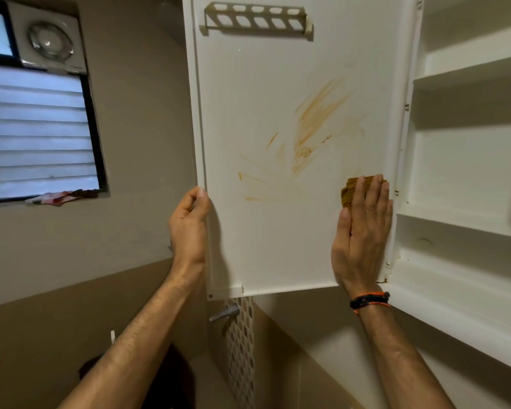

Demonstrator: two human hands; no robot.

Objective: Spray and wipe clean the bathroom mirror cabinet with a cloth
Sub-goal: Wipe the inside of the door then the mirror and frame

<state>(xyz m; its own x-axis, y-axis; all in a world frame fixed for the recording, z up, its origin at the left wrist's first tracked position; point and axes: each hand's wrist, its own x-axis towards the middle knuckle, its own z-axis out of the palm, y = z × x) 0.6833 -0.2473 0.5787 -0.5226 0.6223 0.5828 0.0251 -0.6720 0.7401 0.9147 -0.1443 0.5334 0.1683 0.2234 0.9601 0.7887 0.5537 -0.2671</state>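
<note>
The white cabinet door (257, 93) stands swung open, its inner face toward me, smeared with orange-brown streaks (313, 125) across the middle. My left hand (188, 228) grips the door's free left edge, thumb on the inner face. My right hand (362, 234) lies flat against the door near its hinged lower right side, pressing a mustard-yellow cloth (351, 190) under the fingers; only the cloth's top shows. A slotted plastic rack (257, 19) is fixed at the top of the door. No spray bottle is in view.
The open cabinet body (469, 78) with white shelves is at the right. A louvred window (36, 131) and an exhaust fan (49, 44) are on the left wall. A metal tap (224, 312) and a perforated panel (241, 349) sit below the door.
</note>
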